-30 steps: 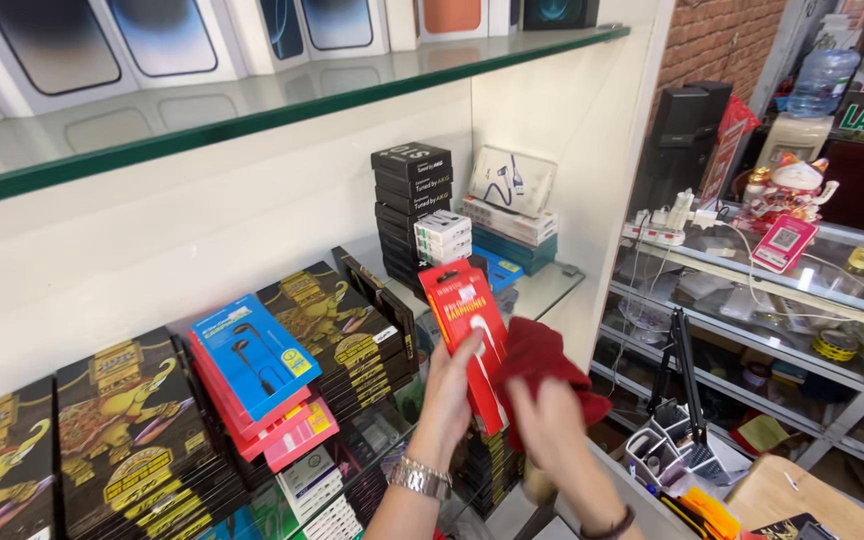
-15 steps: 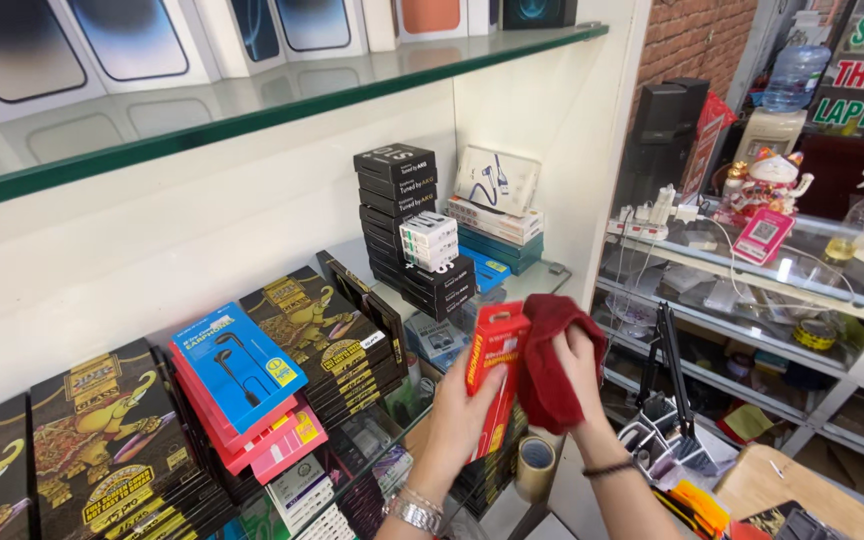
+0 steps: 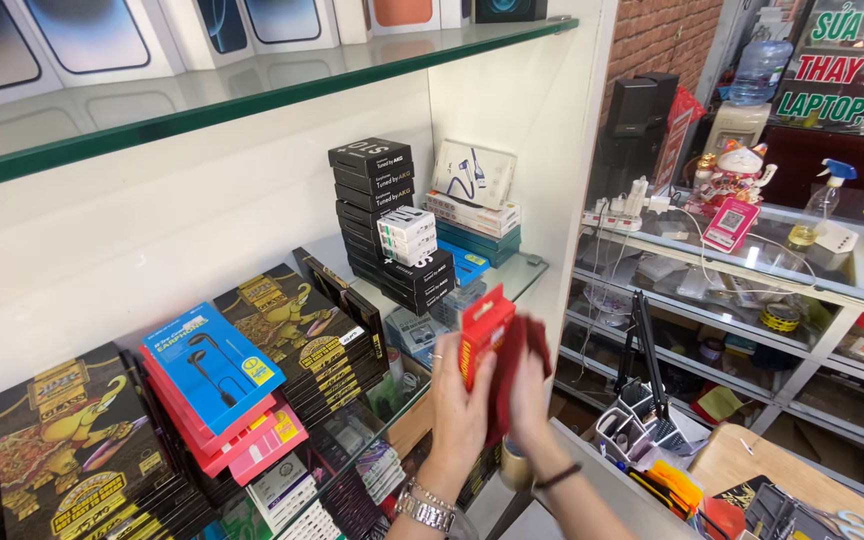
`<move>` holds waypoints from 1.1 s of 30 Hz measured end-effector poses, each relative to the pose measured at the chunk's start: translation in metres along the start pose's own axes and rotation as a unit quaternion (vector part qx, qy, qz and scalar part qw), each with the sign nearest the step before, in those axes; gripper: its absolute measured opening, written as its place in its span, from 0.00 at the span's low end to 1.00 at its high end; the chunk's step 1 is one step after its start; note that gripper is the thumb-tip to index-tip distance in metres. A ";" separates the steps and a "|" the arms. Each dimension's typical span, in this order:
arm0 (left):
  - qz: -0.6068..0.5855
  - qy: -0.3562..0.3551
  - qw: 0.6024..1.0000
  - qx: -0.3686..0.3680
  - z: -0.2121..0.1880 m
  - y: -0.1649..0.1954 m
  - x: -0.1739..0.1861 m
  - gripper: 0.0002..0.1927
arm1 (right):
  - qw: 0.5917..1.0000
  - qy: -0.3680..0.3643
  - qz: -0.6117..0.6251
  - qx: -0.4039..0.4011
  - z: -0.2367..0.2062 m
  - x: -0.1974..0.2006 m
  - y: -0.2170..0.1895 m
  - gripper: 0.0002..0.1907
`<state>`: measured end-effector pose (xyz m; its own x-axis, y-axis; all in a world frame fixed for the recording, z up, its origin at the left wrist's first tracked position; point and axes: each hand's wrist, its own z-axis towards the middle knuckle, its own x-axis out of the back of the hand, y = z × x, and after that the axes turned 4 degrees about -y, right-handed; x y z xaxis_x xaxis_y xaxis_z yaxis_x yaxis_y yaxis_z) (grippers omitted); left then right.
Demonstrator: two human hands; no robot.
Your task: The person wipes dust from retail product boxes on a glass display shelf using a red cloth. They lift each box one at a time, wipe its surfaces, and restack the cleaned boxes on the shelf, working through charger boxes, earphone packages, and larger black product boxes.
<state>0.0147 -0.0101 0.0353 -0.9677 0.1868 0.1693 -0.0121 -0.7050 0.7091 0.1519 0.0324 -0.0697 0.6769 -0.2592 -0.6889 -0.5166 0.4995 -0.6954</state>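
My left hand [image 3: 459, 400] was wrapped around a flat red box [image 3: 485, 333], fingers closed on its lower half, holding it up in the air in front of the shelves. The box stood on end, long axis running pretty much vertical with the top tipped a little to the right, and its broad face turned toward my other hand. My right hand [image 3: 529, 392] was pressed flat against a dark red cloth [image 3: 524, 352], pinning it to the side of the box, fingers straight rather than curled. The cloth was blurry, so I couldn't tell how it was folded.

Just behind the box sat the glass shelf [image 3: 523, 272] with a stack of black boxes [image 3: 380, 222] and a small white box [image 3: 407, 233] leaning on them. Off to my left was a blue earphone pack [image 3: 212, 358] on top of pink ones, beside rows of black and gold packs [image 3: 67, 440]. On my right, lower down, the counter [image 3: 752, 460] held a tray of small tools.
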 end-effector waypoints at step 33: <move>-0.307 0.143 0.927 0.162 0.028 -0.044 0.006 0.21 | 0.938 -0.183 -0.288 0.054 -0.025 -0.027 -0.049 0.27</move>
<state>0.0162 0.0415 0.0246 -0.8310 0.2639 -0.4897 -0.5514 -0.2738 0.7881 0.1456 -0.0053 -0.0219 0.9725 -0.2204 -0.0746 0.0335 0.4495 -0.8927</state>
